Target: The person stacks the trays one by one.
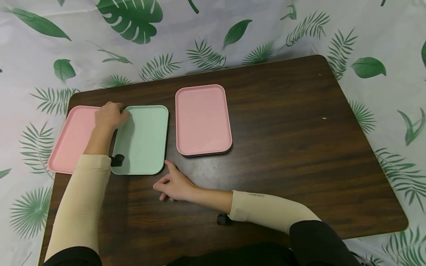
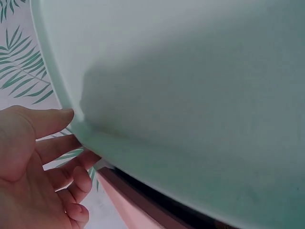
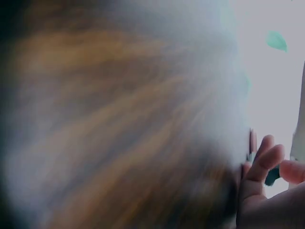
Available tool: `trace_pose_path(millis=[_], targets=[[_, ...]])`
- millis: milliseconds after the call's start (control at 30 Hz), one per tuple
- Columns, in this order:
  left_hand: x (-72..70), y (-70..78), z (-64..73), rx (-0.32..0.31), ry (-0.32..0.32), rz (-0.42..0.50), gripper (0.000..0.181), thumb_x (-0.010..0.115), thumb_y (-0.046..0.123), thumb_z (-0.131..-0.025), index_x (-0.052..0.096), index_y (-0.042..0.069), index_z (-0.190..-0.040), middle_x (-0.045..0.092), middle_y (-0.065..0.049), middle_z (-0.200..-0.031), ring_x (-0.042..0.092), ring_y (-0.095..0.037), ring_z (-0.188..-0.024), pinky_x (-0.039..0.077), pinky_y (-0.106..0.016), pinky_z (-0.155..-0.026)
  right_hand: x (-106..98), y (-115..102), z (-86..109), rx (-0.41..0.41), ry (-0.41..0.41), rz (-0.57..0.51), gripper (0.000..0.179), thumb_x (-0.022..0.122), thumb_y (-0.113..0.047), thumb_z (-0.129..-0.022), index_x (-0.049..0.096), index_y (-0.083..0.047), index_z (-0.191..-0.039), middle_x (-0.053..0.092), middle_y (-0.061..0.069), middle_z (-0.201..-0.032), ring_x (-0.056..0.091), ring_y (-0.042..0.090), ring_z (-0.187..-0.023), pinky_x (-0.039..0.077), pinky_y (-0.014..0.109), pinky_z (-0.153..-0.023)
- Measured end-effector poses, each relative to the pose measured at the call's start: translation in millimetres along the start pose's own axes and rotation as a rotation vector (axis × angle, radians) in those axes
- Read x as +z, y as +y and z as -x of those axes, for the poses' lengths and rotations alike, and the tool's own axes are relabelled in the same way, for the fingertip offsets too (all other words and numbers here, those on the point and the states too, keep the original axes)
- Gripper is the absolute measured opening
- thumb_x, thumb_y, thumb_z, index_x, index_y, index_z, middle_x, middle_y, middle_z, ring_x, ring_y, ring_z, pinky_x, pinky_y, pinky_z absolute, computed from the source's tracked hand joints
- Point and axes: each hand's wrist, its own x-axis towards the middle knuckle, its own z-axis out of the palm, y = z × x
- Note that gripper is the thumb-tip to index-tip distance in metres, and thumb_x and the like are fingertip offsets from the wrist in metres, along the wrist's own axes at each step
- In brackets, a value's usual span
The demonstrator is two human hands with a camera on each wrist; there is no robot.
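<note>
A mint-green rectangular tray (image 1: 143,140) lies on the table between two pink trays. At its far left corner is my left hand (image 1: 111,116); in the left wrist view the thumb (image 2: 52,120) is on the rim's upper side and fingertips reach beneath, pinching it. My right hand (image 1: 178,186) is low over the table by the tray's near right corner, its index fingertip right at the edge and the other fingers loosely bent. The left pink tray (image 1: 74,138) is partly hidden under my left forearm.
Another pink tray (image 1: 203,120) lies to the right of the green one, a dark edge showing beneath it. The brown wood-grain table (image 1: 299,147) extends to the right. Behind it hangs a white cloth (image 1: 213,22) printed with green leaves.
</note>
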Motion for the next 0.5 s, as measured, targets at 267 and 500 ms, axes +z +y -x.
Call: trace_pose_path(millis=[267,500], targets=[[1.0,-9.0,-8.0,-0.034,-0.031,-0.034,0.053,0.042,0.033,-0.1,0.05,-0.003,-0.139,0.045,-0.035,-0.134,0.044,-0.054,-0.118,0.036,-0.066,-0.089,11,2,-7.1,-0.003,0.076,-0.106,0.084,0.067,-0.015,-0.094,0.012,-0.014,-0.157,0.067,-0.007,-0.095,0.068,0.016,-0.06,0.048,0.031,-0.043],[1.7,-5.4,-13.1,-0.022,0.004,-0.024,0.045,0.043,0.027,-0.099,0.06,0.0,-0.131,0.056,-0.03,-0.127,0.051,-0.053,-0.111,0.041,-0.063,-0.085,14,2,-9.7,-0.004,0.093,-0.191,0.083,0.066,-0.011,-0.094,0.012,-0.014,-0.157,0.069,-0.003,-0.101,0.069,0.018,-0.061,0.048,0.029,-0.042]])
